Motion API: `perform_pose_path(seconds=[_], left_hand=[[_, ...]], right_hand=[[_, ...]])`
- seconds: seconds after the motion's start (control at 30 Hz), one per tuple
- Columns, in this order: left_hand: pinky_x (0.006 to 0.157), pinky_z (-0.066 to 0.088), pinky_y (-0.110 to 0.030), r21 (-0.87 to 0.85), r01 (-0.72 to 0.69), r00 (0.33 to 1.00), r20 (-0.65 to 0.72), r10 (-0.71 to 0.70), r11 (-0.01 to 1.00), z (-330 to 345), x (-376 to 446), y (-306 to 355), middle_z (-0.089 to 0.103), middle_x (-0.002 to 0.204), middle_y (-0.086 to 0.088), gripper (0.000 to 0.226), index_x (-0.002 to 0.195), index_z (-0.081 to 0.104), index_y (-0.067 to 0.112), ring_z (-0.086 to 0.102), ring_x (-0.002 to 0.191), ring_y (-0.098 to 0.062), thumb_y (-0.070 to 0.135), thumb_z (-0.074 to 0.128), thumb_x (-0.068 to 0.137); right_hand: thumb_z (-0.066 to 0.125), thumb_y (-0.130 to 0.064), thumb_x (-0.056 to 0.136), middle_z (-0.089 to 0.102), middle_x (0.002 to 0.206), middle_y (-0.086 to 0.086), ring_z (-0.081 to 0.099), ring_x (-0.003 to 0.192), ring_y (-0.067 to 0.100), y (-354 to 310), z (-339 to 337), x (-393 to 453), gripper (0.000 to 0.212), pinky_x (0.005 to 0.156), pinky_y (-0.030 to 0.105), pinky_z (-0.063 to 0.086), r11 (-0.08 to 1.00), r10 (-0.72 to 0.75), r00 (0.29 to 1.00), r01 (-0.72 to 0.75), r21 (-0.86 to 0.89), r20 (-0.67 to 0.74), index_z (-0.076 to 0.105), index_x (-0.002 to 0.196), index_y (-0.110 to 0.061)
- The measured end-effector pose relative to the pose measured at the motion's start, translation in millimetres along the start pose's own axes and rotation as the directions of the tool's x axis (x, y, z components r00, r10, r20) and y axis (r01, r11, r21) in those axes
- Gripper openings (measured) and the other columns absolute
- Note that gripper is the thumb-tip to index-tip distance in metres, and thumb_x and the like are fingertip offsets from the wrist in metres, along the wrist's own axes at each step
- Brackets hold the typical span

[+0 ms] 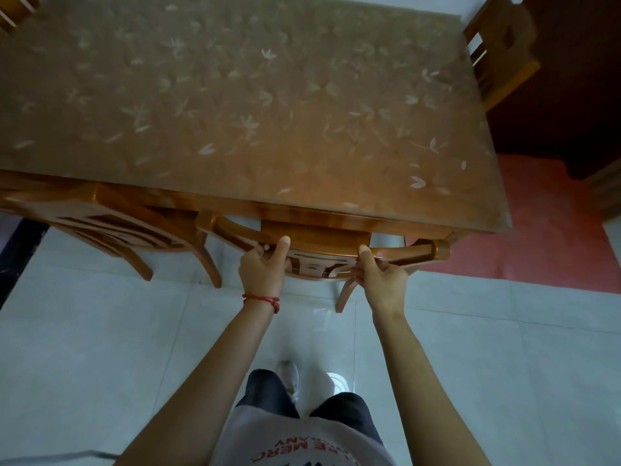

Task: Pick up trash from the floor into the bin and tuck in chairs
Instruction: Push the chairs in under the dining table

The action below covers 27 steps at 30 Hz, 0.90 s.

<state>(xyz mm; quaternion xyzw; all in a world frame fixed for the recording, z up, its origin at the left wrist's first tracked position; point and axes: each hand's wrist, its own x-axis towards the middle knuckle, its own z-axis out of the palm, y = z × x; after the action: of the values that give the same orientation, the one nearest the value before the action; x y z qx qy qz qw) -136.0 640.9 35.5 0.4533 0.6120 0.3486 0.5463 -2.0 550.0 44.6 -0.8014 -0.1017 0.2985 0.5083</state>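
Head view. Step in hand, as I judge it: tucking in the chair (322,245) at the near edge of the table (255,105). Its seat is already out of sight under the tabletop; only the top rail and one rear leg show, and the rail lies just beside the table edge. I cannot tell whether it touches.

To do it well: push evenly through both hands so the chair goes in square. Slide it with the legs flat on the tile floor (100,348), not tipped. Stop as the rail meets the edge, and mind the thumbs between rail and table. The neighbour chair (111,223) on the left sits tucked close by, so a straight line in avoids a knock.

Hands: left hand (262,270) grips the rail left of centre, fingers curled under it and thumb up over the top. Right hand (381,277) grips the rail right of centre in the same way, thumb on top. Both closed round the wood, nothing else held.

No trash or bin shows in this view. A far chair (500,48) stands at the table's right end.
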Motion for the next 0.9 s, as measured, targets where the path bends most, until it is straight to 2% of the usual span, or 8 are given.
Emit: perform_pose_path(seconds=[0.2, 0.37, 0.47, 0.57, 0.9], left_hand=[[0.081, 0.055, -0.048, 0.017, -0.004, 1.000, 0.015, 0.004, 1.000, 17, 17, 14, 0.070, 0.075, -0.013, 0.029, 0.062, 0.060, 0.010, 0.069, 0.078, -0.026, 0.034, 0.066, 0.078], [0.079, 0.056, -0.044, 0.000, 0.006, 1.000, -0.015, -0.006, 1.000, 26, 22, 20, 0.068, 0.075, -0.012, 0.029, 0.073, 0.064, 0.002, 0.069, 0.077, -0.027, 0.030, 0.066, 0.080], [0.080, 0.056, -0.046, 0.002, 0.011, 0.999, -0.031, -0.011, 1.000, 23, 23, 18, 0.068, 0.076, -0.012, 0.025, 0.069, 0.064, 0.007, 0.069, 0.078, -0.026, 0.029, 0.066, 0.080], [0.084, 0.054, -0.050, 0.008, 0.022, 0.999, -0.027, -0.022, 1.000, 20, 26, 18, 0.069, 0.080, -0.014, 0.020, 0.066, 0.062, 0.016, 0.068, 0.083, -0.028, 0.030, 0.066, 0.079], [0.084, 0.054, -0.049, 0.001, 0.063, 0.998, -0.024, -0.063, 0.998, 1, 33, 19, 0.069, 0.074, -0.010, 0.018, 0.065, 0.064, 0.018, 0.068, 0.081, -0.025, 0.029, 0.067, 0.079]], right_hand=[[0.060, -0.039, 0.083, 0.070, 0.068, 0.004, 0.068, 0.074, 0.024, -15, 4, 26, 0.032, 0.085, 0.047, 0.053, 0.999, 0.040, 0.999, -0.040, 0.025, 0.010, 0.063, 0.059, -0.018], [0.058, -0.037, 0.085, 0.071, 0.072, 0.005, 0.068, 0.073, 0.019, -21, 4, 36, 0.030, 0.082, 0.042, 0.055, 1.000, 0.011, 1.000, -0.011, -0.015, 0.026, 0.065, 0.064, -0.015], [0.058, -0.034, 0.086, 0.069, 0.068, 0.000, 0.067, 0.067, 0.009, -19, 7, 34, 0.029, 0.074, 0.031, 0.057, 1.000, -0.002, 0.999, 0.002, -0.001, 0.033, 0.065, 0.069, -0.012], [0.058, -0.033, 0.086, 0.065, 0.059, -0.001, 0.066, 0.061, 0.006, -17, 11, 32, 0.034, 0.069, 0.024, 0.055, 1.000, 0.002, 1.000, -0.002, 0.022, 0.028, 0.062, 0.060, -0.012], [0.060, -0.036, 0.084, 0.066, 0.060, -0.009, 0.067, 0.067, 0.011, -12, 27, 18, 0.030, 0.070, 0.028, 0.053, 0.998, 0.036, 0.999, -0.038, 0.044, 0.040, 0.060, 0.057, -0.024]])
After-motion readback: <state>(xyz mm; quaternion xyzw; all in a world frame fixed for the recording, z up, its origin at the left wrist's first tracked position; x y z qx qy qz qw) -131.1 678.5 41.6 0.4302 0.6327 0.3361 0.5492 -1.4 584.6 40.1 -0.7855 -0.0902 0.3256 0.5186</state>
